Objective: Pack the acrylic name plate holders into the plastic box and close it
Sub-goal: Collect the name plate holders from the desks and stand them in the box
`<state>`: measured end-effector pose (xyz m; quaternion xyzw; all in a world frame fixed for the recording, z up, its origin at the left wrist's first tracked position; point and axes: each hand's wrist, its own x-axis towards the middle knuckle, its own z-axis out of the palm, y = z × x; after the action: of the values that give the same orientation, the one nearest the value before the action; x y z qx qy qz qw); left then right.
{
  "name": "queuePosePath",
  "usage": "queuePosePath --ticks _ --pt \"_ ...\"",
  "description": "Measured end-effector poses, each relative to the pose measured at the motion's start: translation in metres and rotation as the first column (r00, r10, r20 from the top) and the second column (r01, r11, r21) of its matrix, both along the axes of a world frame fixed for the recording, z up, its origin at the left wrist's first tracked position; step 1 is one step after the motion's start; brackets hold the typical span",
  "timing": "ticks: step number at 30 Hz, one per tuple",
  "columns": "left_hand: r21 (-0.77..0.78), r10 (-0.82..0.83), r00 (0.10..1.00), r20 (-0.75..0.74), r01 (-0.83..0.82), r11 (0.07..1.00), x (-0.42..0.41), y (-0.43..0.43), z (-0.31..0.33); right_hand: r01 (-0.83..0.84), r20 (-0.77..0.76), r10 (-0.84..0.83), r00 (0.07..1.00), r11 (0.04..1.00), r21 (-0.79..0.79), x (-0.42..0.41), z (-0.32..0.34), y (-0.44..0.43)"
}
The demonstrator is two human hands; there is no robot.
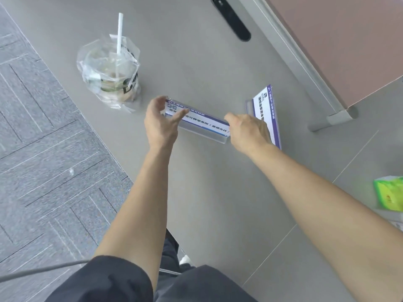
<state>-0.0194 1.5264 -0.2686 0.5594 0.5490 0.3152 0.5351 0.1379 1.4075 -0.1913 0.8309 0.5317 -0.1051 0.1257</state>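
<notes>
Both hands are at the ends of one clear acrylic name plate holder with a white card edged in purple, lying on the grey table top near the middle of the view. The left hand is at the holder's nine o'clock end, thumb and fingers spread fairly wide around that end; whether the fingers already press on it I cannot tell. The right hand is at the three o'clock end, fingers curled narrow at the corner, seemingly pinching it, though the back of the hand hides the contact.

To my eye the step is picking this holder up. It would go best with both ends squeezed evenly on the acrylic edges rather than on the card, then a level lift, since smooth acrylic may slip.

Just beyond the right hand, at about two o'clock from it, a second clear acrylic name plate holder with a white and purple card lies on the table, partly hidden by the right wrist and close enough to be knocked on the lift.

At ten o'clock from the hands is a plastic drink cup wrapped in a clear bag with a white straw. At the table's far edge, around twelve o'clock, there is a black oval slot. A green packet lies at four o'clock. The plastic box is nowhere in view, so the lifted holder will need to be carried to it.
</notes>
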Motion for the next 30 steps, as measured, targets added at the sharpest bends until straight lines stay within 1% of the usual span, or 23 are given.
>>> queuePosePath --ticks 3,7,9,12,14,16,18,22,24,26,30 --pt "0.031 -0.051 0.998 -0.047 0.052 0.998 -0.004 -0.006 -0.004 0.01 -0.023 -0.009 1.0 0.999 0.043 0.001 0.002 -0.017" --pt "0.021 -0.121 0.992 -0.031 0.122 0.992 -0.008 -0.027 0.0 0.054 -0.058 -0.049 0.997 0.994 0.099 0.001 0.008 -0.051" --pt "0.005 -0.164 0.986 -0.003 0.164 0.986 -0.007 -0.042 0.006 0.113 -0.088 -0.1 0.991 0.982 0.153 0.003 0.015 -0.075" --pt "-0.014 -0.226 0.974 0.024 0.226 0.974 -0.003 -0.068 0.023 0.221 -0.186 -0.178 0.966 0.944 0.246 0.003 0.033 -0.118" --pt "-0.029 -0.297 0.955 0.028 0.297 0.954 -0.001 -0.088 0.038 0.266 -0.219 -0.206 0.954 0.918 0.294 -0.002 0.05 -0.151" --pt "0.0 -0.412 0.911 0.026 0.412 0.911 0.001 -0.112 0.051 0.305 -0.216 -0.241 0.946 0.889 0.341 -0.009 0.065 -0.19" --pt "0.042 -0.552 0.834 -0.016 0.552 0.833 0.001 -0.147 0.069 0.376 -0.223 -0.312 0.923 0.851 0.367 -0.018 0.078 -0.242" --pt "0.138 -0.715 0.68 -0.161 0.733 0.666 -0.001 -0.228 0.107 0.478 -0.217 -0.426 0.878 0.794 0.375 -0.04 0.105 -0.347" --pt "0.217 -0.786 0.578 -0.219 0.814 0.539 -0.001 -0.272 0.125 0.512 -0.217 -0.465 0.859 0.76 0.4 -0.053 0.123 -0.401" --pt "0.255 -0.858 0.458 -0.234 0.88 0.401 0.001 -0.315 0.141 0.547 -0.235 -0.495 0.836 0.726 0.417 -0.067 0.142 -0.453" --pt "0.304 -0.919 0.271 -0.287 0.935 0.181 0.009 -0.402 0.175 0.617 -0.238 -0.575 0.783 0.667 0.418 -0.094 0.172 -0.552"
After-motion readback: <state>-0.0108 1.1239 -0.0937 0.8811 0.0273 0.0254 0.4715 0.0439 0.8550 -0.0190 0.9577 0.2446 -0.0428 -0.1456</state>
